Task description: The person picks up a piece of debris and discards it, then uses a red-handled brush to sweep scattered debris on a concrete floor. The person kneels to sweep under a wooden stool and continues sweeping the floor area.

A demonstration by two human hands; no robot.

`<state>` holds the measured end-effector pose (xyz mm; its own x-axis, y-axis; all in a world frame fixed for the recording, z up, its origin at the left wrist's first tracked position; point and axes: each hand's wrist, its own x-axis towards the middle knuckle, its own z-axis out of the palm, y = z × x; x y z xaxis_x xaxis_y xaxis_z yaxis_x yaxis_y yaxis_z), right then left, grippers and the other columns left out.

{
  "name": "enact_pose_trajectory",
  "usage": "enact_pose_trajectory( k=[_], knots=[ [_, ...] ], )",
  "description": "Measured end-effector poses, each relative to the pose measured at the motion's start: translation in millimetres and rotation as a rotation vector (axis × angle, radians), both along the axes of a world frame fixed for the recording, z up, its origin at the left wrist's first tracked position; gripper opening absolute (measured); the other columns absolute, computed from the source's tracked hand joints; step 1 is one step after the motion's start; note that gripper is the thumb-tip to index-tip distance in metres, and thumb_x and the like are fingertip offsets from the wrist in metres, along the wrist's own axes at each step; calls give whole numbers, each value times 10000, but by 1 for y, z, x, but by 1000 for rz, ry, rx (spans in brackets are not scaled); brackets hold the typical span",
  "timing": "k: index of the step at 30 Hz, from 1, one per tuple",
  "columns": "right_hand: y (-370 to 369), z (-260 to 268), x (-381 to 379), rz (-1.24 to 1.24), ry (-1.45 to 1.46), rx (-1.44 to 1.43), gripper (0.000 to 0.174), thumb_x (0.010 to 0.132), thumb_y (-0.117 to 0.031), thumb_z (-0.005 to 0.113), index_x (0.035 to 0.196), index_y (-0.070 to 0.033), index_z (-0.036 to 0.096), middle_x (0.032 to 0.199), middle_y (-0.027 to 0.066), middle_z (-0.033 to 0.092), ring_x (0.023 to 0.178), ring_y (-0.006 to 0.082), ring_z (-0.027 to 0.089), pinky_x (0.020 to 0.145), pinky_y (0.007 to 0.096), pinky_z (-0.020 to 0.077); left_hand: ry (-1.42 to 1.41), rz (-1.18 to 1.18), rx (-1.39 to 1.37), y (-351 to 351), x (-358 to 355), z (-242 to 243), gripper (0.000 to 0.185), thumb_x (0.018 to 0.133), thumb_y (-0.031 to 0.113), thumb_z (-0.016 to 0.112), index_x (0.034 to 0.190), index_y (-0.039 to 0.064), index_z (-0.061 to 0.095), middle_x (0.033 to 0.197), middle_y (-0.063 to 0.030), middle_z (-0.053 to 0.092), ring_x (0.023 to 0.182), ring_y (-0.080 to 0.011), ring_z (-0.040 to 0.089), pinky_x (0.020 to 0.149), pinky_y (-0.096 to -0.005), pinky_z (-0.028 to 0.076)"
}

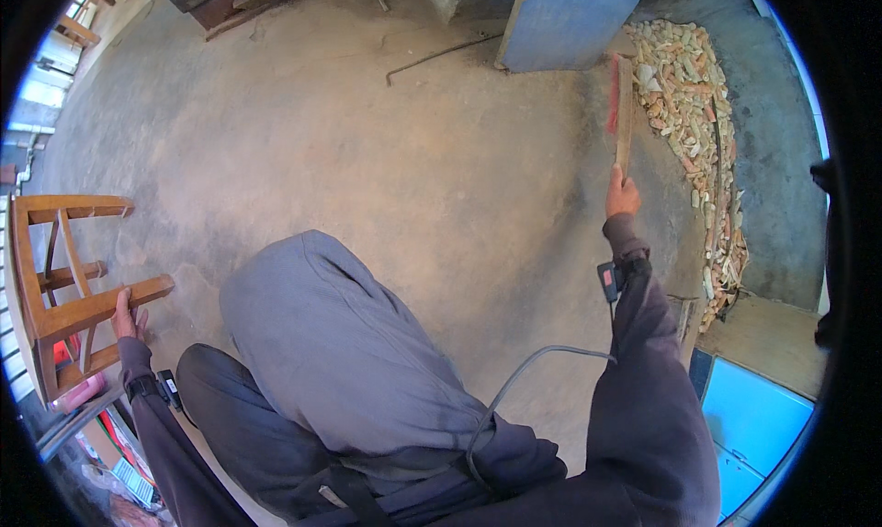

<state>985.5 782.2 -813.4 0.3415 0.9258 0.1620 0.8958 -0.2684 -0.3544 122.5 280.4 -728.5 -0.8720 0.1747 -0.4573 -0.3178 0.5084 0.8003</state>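
My right hand (623, 193) grips the lower end of a wooden-backed brush (623, 106), whose red bristles face left. The brush points away from me over the concrete floor (386, 162), just left of a long heap of corn cobs (679, 79). My left hand (127, 317), far to the left, rests against a leg of a wooden stool (103, 305) that lies on its side. Its fingers are partly hidden by the leg, and whether they close round it is unclear. Both wrists wear straps with small dark devices, and a grey cable runs from the right one.
A blue panel (572, 24) stands at the top right, with a bent metal rod (444, 55) on the floor beside it. Light-blue cabinet doors (754, 417) are at the lower right. A pink bottle-like item (81, 392) and other goods lie at the lower left.
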Motion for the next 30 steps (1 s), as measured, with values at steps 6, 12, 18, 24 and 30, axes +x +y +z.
enact_pose_trajectory(
  k=[6, 12, 18, 24, 30],
  knots=[
    [-30, 1, -4, 8, 84, -61, 640, 882, -555, 475, 897, 62, 644, 857, 281, 632, 860, 417, 623, 758, 459, 453, 10, -27, -6, 6, 9, 6, 540, 767, 449, 701, 1196, 150, 565, 1209, 17, 517, 1161, -144, 451, 958, -389, 393],
    [-35, 5, -2, -13, 177, -18, 653, 881, -552, 497, 815, 88, 608, 733, 240, 604, 720, 324, 596, 692, 434, 444, 10, -12, 1, 9, 13, 8, 521, 766, 433, 705, 1178, 143, 575, 1204, 14, 520, 1155, -131, 455, 946, -383, 395],
    [-46, -23, 15, -19, 267, -102, 546, 917, -481, 495, 850, 41, 641, 692, 105, 586, 671, 196, 535, 627, 362, 428, 29, -37, 33, 2, 7, 0, 520, 787, 442, 677, 1212, 164, 569, 1217, 13, 515, 1115, -129, 457, 921, -377, 401],
    [-82, -22, -11, 83, 509, -74, 501, 937, -455, 496, 777, 13, 579, 640, 5, 487, 604, 124, 439, 551, 322, 381, 56, -78, 104, -3, 17, -1, 456, 807, 393, 664, 1181, 144, 582, 1167, 13, 538, 1107, -174, 473, 871, -443, 425],
    [-124, -11, -45, 104, 419, -160, 519, 942, -439, 491, 799, 56, 553, 631, 51, 476, 582, 155, 428, 540, 350, 380, 92, 13, 23, 20, 37, 15, 512, 740, 373, 718, 1146, 92, 581, 1132, -35, 546, 1099, -179, 482, 869, -453, 432]
  ],
)
